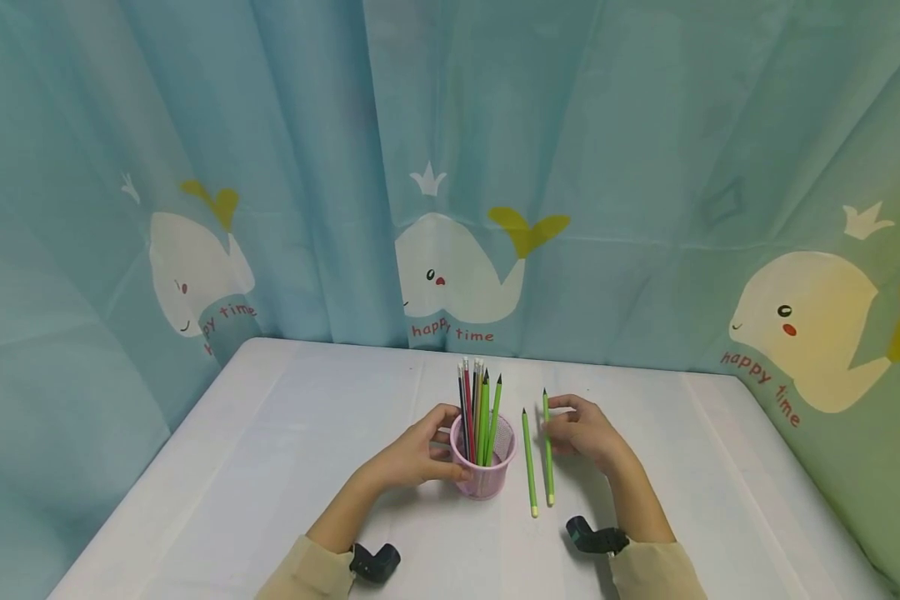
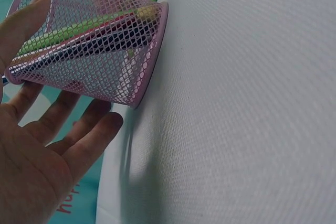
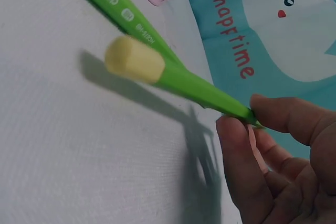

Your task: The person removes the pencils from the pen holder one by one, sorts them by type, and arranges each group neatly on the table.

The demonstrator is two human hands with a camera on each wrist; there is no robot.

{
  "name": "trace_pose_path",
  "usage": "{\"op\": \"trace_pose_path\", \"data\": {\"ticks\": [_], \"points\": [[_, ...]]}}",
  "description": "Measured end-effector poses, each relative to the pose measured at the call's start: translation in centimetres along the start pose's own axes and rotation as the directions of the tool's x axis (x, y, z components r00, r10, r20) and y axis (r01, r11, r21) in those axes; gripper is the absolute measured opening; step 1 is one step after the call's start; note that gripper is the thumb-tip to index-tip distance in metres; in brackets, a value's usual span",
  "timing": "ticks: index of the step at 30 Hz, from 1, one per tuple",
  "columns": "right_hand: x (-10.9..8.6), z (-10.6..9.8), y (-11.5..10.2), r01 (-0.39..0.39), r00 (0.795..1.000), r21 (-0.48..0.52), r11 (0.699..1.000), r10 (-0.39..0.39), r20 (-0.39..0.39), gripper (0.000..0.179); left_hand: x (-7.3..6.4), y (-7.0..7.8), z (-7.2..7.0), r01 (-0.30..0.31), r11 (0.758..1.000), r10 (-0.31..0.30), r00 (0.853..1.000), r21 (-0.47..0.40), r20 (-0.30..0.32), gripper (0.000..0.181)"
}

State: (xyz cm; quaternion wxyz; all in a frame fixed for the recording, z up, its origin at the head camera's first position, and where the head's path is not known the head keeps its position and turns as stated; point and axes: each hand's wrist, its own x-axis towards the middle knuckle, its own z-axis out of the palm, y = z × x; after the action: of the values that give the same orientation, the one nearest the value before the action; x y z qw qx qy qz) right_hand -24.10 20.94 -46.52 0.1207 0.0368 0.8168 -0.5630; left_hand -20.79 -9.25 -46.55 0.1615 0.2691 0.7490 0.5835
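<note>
A pink mesh pencil cup (image 1: 482, 483) stands upright on the table, with several pencils inside, among them green pencils (image 1: 496, 417) and a red one. My left hand (image 1: 420, 452) holds the cup from its left side; in the left wrist view the thumb lies near the rim and the fingers curve along the opposite side. With thumb and index finger, my right hand (image 1: 588, 433) pinches a green pencil (image 3: 197, 89) with a pale yellow end, raised at that end over its shadow. Another green pencil (image 1: 530, 467) lies on the table between it and the cup.
The white table (image 1: 330, 400) reaches back to a blue-green curtain (image 1: 607, 167) printed with whales and lettering. A dark wrist device (image 1: 375, 563) sits by the left sleeve, and a similar device (image 1: 594, 536) is on the right wrist.
</note>
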Motion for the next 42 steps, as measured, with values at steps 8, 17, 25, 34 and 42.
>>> {"op": "trace_pose_path", "data": {"ticks": [8,17,25,34,42], "points": [[0.0,0.0,0.2,-0.043,0.996,0.014,0.999,0.042,0.077,0.060,0.1,0.1,-0.1,-0.004,1.000,0.004,1.000,0.010,0.000,0.071],[0.1,0.0,0.3,-0.047,0.995,0.007,0.999,0.046,0.086,0.055,0.2,0.3,-0.1,0.001,1.000,-0.001,1.000,0.011,-0.007,0.073],[-0.2,-0.1,-0.2,-0.021,0.996,-0.006,1.000,0.022,0.089,0.052,0.1,0.2,0.0,-0.013,1.000,0.013,1.000,0.016,-0.009,0.072],[-0.8,0.1,-1.8,0.173,0.971,0.065,0.983,-0.181,0.155,0.052,-0.1,0.1,0.1,-0.012,1.000,0.012,1.000,0.016,-0.010,0.071],[-1.6,1.8,-3.2,0.279,0.926,0.095,0.956,-0.294,0.236,0.047,-0.2,0.0,0.1,-0.003,1.000,0.003,1.000,0.004,-0.009,0.071]]}}
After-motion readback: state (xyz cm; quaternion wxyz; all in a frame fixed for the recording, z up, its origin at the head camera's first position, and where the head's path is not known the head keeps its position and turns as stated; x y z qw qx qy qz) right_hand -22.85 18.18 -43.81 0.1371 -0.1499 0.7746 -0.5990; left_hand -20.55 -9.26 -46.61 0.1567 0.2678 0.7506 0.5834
